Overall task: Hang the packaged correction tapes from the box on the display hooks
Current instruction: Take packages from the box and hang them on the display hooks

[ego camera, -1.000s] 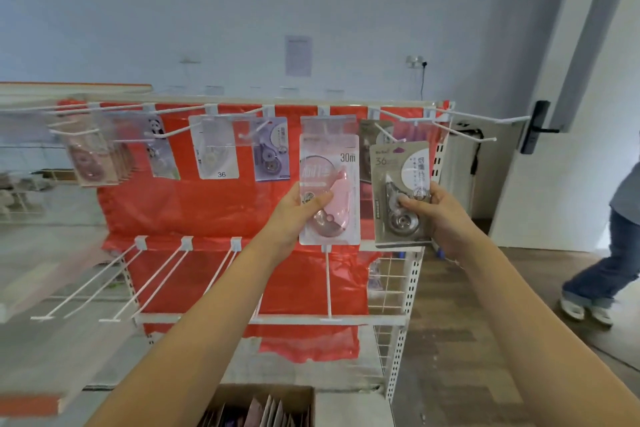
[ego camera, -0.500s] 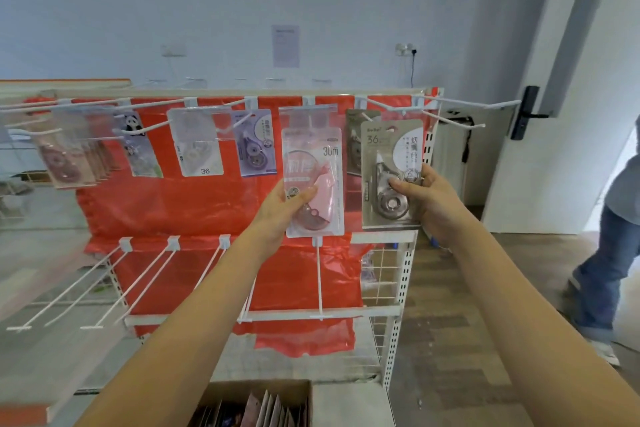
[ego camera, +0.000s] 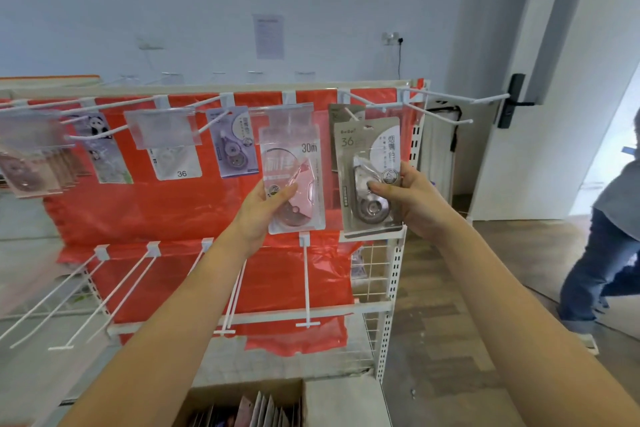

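Left hand [ego camera: 263, 208] pinches clear pink blister pack [ego camera: 294, 177] marked "30m"; right hand [ego camera: 412, 198] grips glossy grey pack [ego camera: 370, 170] marked "36".

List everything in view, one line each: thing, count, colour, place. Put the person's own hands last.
pink correction tape pack: one, pink and clear, marked 30m, held up at the top hook row
grey correction tape pack: one, grey, marked 36, held up right of the pink one
hung packs: several, lilac, white, pink, on the top hooks to the left
lower hooks: several, white, bare, second row
red sheet: one, behind the hooks
cardboard box: one, brown, bottom centre, more packs inside
door: one, white, black handle, right
bystander: one, blue jeans, far right
left hand: grips the pink pack
right hand: grips the grey pack
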Available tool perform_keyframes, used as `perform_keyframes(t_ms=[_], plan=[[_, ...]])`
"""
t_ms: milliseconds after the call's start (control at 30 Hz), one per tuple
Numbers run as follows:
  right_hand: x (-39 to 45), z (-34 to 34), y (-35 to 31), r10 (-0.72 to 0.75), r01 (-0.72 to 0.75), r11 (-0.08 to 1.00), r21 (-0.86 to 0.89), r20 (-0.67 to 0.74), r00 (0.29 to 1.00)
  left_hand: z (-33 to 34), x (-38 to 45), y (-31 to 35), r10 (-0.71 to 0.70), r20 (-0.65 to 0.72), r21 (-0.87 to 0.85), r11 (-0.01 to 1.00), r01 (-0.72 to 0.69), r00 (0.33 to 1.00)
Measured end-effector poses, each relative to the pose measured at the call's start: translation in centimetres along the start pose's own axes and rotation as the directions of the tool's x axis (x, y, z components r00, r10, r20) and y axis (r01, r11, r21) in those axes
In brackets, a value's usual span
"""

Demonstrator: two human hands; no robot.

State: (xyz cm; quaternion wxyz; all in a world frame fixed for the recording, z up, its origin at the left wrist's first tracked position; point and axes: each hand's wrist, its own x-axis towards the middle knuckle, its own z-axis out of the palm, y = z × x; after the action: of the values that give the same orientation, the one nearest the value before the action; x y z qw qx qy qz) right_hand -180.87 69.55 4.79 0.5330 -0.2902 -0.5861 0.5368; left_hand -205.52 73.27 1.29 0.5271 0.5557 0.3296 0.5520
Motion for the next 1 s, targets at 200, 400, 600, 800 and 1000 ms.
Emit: perform_keyframes(t_ms=[200,400,600,800,1000], plan=[[0.6,-0.2,0.0,0.017,-0.017,1.0,0.003,0.015,1.0,-0.7,1.7,-0.6,0.012,0.009,0.033,0.999,-0.012,1.0],[0.3,-0.5,0.9,0.01,-0.009,0.998,0.068,-0.007,1.0,-1.6,3.4,-1.3,0.017,0.051,0.016,1.0,-0.018,0.999],[1.1,-0.6,1.2,0.03,-0.026,0.998,0.065,-0.068,0.997,-2.2,4.6,-1.5,0.023,0.088,0.03,0.999,-0.026,0.996],[3.7,-1.2,2.3,0.063,-0.057,0.997,0.051,-0.11,0.992,-2.7,6.2,-1.9,0.026,0.094,0.045,0.999,-0.03,0.995],[8.7,-2.3,4.2,0.088,-0.079,0.995,0.054,-0.182,0.979,-3.0,8.5,-2.4,0.04,0.113,0.122,0.991,-0.054,0.993]])
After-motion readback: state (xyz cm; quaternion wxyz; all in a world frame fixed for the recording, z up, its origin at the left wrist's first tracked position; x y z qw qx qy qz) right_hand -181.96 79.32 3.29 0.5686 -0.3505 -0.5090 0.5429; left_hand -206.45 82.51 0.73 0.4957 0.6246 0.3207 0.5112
